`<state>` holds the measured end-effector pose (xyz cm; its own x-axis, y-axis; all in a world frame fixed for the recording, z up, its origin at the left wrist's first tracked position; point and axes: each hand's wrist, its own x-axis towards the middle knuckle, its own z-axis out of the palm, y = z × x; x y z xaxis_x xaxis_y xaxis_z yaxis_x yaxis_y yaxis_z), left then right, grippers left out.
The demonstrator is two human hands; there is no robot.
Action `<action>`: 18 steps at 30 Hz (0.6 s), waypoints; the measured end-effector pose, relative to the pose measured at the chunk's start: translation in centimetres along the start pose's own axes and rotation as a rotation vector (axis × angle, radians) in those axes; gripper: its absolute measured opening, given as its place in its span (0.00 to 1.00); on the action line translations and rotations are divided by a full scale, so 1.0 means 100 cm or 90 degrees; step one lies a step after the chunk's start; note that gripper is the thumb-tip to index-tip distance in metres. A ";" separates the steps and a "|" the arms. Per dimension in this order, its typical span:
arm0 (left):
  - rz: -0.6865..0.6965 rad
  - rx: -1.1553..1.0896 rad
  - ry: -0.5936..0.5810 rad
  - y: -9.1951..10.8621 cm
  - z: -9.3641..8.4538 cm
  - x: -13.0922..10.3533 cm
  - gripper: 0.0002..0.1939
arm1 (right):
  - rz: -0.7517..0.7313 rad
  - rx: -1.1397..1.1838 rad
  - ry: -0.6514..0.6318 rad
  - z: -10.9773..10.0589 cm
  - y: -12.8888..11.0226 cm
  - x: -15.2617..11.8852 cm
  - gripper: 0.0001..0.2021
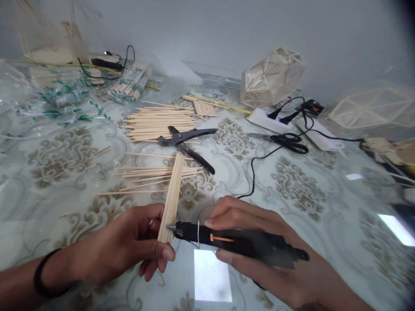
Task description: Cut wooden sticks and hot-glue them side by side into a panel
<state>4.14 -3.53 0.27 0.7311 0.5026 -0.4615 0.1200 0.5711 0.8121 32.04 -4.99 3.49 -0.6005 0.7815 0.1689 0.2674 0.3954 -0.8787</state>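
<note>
My left hand (129, 246) pinches the lower end of a flat strip of pale wooden sticks (173, 194) laid side by side, tilted up and away from me. In my right hand (269, 242) is a black hot glue gun (240, 244) with an orange part on its side. Its metal nozzle points left and meets the strip's face near the left fingers; whether glue is coming out cannot be made out. Beyond the strip, several loose sticks (142, 172) lie on the table, with black-handled cutting pliers (188, 140) just behind them.
A pile of wooden sticks (162, 121) lies behind the pliers. Black scissors (288, 140) and a white power strip (269, 120) with cords are at the right. Stick-frame models (272, 77) stand at the back. Plastic-wrapped stick bundles (129, 84) lie back left on the patterned tabletop (106, 255).
</note>
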 end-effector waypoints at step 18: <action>-0.005 0.008 0.002 0.002 0.001 0.000 0.23 | 0.011 0.023 0.004 0.000 -0.004 0.002 0.05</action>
<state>4.23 -3.52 0.43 0.7283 0.4993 -0.4693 0.1344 0.5676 0.8123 31.84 -4.97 3.90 -0.5912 0.7911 0.1569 0.2503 0.3649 -0.8968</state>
